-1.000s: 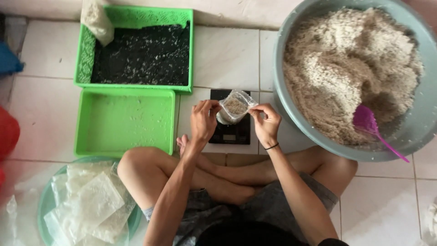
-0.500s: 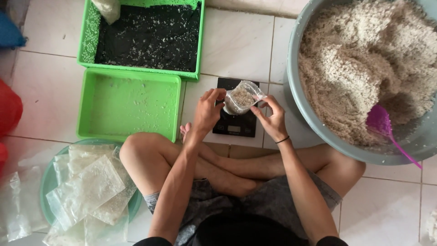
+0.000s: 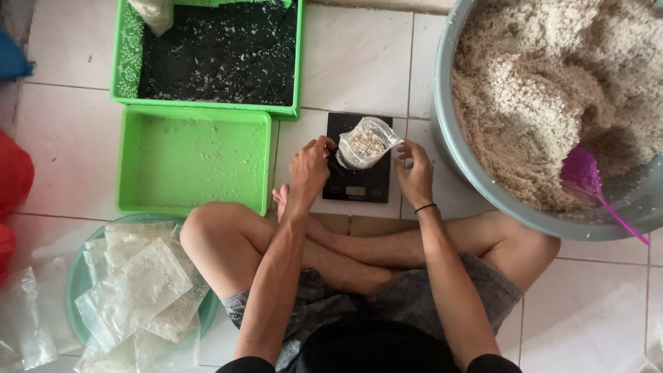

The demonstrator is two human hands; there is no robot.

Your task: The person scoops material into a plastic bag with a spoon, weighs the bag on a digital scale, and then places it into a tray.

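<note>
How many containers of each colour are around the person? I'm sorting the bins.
Green trays: 2 (dark-lined tray, bare tray)
Grey basin: 1
Teal plate: 1
Total: 4

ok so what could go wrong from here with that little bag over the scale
1. The small clear bag of grain is held tilted between the left hand and right hand; if its top is open, grain could spill onto the black scale.
2. Spilled grain on the scale might skew the weight.
3. The pink scoop rests at the basin's edge and might slide out.
</note>
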